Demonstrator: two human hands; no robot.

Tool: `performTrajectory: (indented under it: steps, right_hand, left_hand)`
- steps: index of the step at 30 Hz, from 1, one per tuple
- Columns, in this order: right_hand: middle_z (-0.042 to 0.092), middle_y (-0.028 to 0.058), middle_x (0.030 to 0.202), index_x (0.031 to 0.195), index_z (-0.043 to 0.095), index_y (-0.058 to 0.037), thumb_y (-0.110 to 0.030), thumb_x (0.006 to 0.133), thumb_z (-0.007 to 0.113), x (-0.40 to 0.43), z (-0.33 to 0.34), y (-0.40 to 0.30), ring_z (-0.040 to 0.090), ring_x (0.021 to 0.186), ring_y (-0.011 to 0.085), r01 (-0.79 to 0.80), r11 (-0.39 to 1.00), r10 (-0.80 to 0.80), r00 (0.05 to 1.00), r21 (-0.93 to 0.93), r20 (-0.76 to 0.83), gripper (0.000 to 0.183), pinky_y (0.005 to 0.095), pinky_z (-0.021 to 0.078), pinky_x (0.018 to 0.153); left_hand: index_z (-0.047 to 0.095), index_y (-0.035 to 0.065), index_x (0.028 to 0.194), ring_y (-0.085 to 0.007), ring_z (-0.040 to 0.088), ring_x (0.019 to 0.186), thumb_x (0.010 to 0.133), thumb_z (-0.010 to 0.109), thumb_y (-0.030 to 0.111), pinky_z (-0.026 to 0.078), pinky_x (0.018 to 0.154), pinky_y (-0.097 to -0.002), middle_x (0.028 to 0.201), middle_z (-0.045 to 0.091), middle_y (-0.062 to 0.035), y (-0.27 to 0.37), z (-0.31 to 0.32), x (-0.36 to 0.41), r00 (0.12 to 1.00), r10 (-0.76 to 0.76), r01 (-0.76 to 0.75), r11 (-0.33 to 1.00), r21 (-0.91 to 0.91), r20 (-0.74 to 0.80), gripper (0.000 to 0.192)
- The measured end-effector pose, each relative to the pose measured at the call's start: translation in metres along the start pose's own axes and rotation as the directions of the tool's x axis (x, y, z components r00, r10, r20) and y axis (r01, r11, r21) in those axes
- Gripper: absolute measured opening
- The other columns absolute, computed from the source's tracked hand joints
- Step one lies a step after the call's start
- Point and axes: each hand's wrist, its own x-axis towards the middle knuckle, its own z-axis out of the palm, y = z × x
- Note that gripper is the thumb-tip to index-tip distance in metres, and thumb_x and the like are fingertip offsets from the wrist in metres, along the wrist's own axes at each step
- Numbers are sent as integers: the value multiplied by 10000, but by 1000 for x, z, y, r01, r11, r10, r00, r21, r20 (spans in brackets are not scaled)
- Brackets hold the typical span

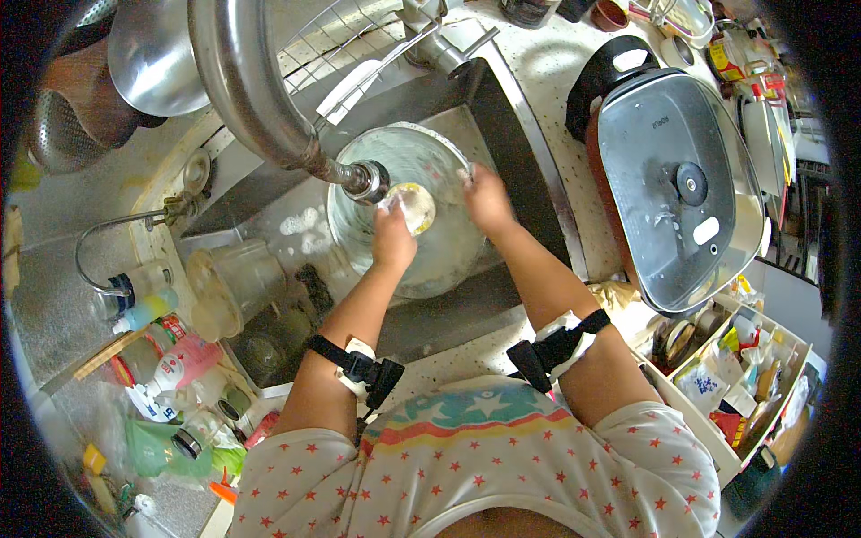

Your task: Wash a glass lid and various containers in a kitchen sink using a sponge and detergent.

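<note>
A large round, translucent basin or lid [444, 269] lies in the steel sink [457, 319], with cloudy water or suds on its surface. My right hand [488, 198] grips its rim at the upper right. My left hand [395, 232] holds a small round, whitish thing with a yellow edge [418, 207], perhaps a sponge or a small dish, over the middle of the basin. Close above my left hand is the end of the curved metal faucet [366, 181]. White foam [303, 225] lies on the sink floor to the left.
A cloudy plastic container [232, 289] stands at the sink's left side. A wire rack [336, 40] is behind. To the right sits an electric pan with a glass lid [659, 155], above an open drawer [746, 376]. Bottles, such as a pink one [185, 363], crowd the left counter.
</note>
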Motion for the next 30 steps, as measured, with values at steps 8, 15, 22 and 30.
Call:
performTrajectory:
  steps: [8, 15, 22, 30]
  right_hand:
    - [583, 225, 1008, 1064, 540, 19, -298, 834, 499, 10, -8, -5, 564, 947, 361, -116, 948, 199, 942, -295, 271, 394, 413, 428, 850]
    - [576, 222, 1037, 980, 605, -8, -332, 817, 469, 21, -12, -17, 575, 947, 342, -96, 847, 344, 849, -523, 401, 387, 406, 454, 826]
    - [592, 224, 964, 931, 620, -10, -325, 809, 498, 19, -9, -7, 580, 891, 363, -110, 870, 258, 932, -480, 255, 359, 410, 465, 781]
    - [604, 213, 936, 911, 626, -15, -296, 793, 531, 20, -7, -3, 588, 865, 370, -172, 902, 269, 942, -396, 202, 319, 429, 471, 749]
  left_hand:
    - [412, -4, 1168, -375, 535, 949, 651, 644, 52, 432, 813, -422, 1013, 556, -231, 10, 0, -31, 981, -193, 195, 977, -89, 34, 569]
    - [437, 78, 1175, -378, 533, 920, 646, 660, 64, 441, 777, -433, 998, 550, -208, 77, -5, -15, 999, -39, 41, 987, -156, 12, 574]
    - [555, 76, 1069, -359, 535, 979, 708, 605, 107, 449, 810, -423, 1107, 519, -219, 37, 3, -60, 894, 322, -305, 947, -102, 312, 366]
    - [620, 122, 943, -342, 564, 909, 797, 481, 177, 457, 799, -415, 1085, 536, -204, -48, -33, -52, 798, 23, -202, 952, 231, 603, 209]
